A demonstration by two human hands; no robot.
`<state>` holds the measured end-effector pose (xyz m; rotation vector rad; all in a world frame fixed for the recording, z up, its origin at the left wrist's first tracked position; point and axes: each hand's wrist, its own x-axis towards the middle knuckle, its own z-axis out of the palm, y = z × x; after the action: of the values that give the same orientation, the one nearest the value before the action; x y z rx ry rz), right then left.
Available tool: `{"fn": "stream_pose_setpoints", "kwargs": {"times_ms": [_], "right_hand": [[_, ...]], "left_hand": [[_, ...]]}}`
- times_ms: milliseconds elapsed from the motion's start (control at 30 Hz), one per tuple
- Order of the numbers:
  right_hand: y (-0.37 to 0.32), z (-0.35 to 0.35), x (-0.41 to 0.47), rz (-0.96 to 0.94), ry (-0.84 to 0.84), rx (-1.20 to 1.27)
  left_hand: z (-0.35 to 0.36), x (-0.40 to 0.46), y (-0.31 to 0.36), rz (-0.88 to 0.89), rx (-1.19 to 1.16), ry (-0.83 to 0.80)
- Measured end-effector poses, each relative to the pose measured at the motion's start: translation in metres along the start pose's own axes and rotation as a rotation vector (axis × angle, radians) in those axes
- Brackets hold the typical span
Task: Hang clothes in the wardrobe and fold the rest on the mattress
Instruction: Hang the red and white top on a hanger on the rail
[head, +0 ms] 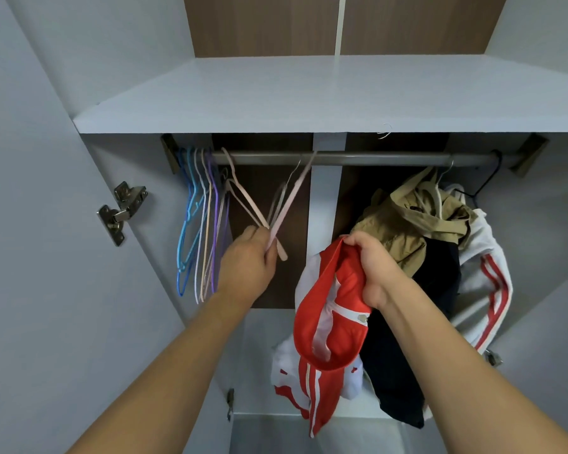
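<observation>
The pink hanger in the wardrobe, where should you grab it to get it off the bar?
Grip the pink hanger at its low end, from below, where the left hand already pinches it. It hangs slanted from the rail with its hook on top, so the bottom is the nearest free part. Lifting from there should unhook it, while the right hand holds the red and white garment.

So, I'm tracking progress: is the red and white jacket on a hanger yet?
Not yet. The right hand holds the jacket bunched, while the left hand grips a pale hanger.
</observation>
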<state>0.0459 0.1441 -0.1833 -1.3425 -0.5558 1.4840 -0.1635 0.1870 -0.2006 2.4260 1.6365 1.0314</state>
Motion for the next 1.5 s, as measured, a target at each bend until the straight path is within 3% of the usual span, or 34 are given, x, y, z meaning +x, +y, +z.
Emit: {"fn": "stream_pose_setpoints", "kwargs": {"times_ms": [100, 267, 467, 533, 600, 667, 733, 900, 1000, 1100, 1233, 1333, 1400, 1500], "right_hand": [[0.0, -0.001, 0.004, -0.012, -0.025, -0.023], [-0.02, 0.026, 0.025, -0.037, -0.107, -0.249], [-0.049, 0.063, 0.062, -0.169, 0.102, -0.488], [-0.05, 0.069, 0.07, -0.25, 0.161, -0.562], [-0.048, 0.075, 0.073, -0.338, 0.2, -0.686], [-0.044, 0.077, 0.077, -0.415, 0.234, -0.794], [-0.044, 0.077, 0.079, -0.449, 0.259, -0.846], [-0.049, 0.076, 0.084, -0.468, 0.234, -0.906], [-0.051, 0.072, 0.087, -0.467, 0.236, -0.854], [-0.054, 0.068, 0.089, -0.444, 0.224, -0.776], [-0.051, 0.066, 0.092, -0.426, 0.204, -0.697], [-0.049, 0.065, 0.094, -0.434, 0.229, -0.675], [-0.049, 0.064, 0.096, -0.447, 0.234, -0.671], [-0.048, 0.064, 0.1, -0.463, 0.254, -0.728]], "left_hand": [[0.008, -0.005, 0.0, 0.067, 0.072, -0.027], [0.015, -0.004, 0.005, 0.095, -0.079, -0.079], [0.026, 0.001, -0.002, 0.162, -0.17, -0.156], [0.025, 0.002, -0.002, 0.054, -0.494, -0.227], [0.022, 0.005, 0.0, -0.224, -0.848, -0.218], [0.02, 0.007, -0.003, -0.389, -0.969, -0.155], [0.018, 0.009, -0.007, -0.422, -1.016, -0.168], [0.004, 0.01, -0.025, -0.356, -1.056, -0.561], [0.0, 0.006, -0.037, -0.294, -1.086, -0.612], [0.0, 0.003, -0.042, -0.313, -1.006, -0.582], [0.004, 0.003, -0.036, -0.299, -0.851, -0.725], [0.003, -0.002, -0.029, -0.278, -0.818, -0.733], [0.004, -0.01, -0.027, -0.185, -0.587, -0.623], [0.005, -0.02, -0.021, 0.033, -0.063, -0.343]]}}
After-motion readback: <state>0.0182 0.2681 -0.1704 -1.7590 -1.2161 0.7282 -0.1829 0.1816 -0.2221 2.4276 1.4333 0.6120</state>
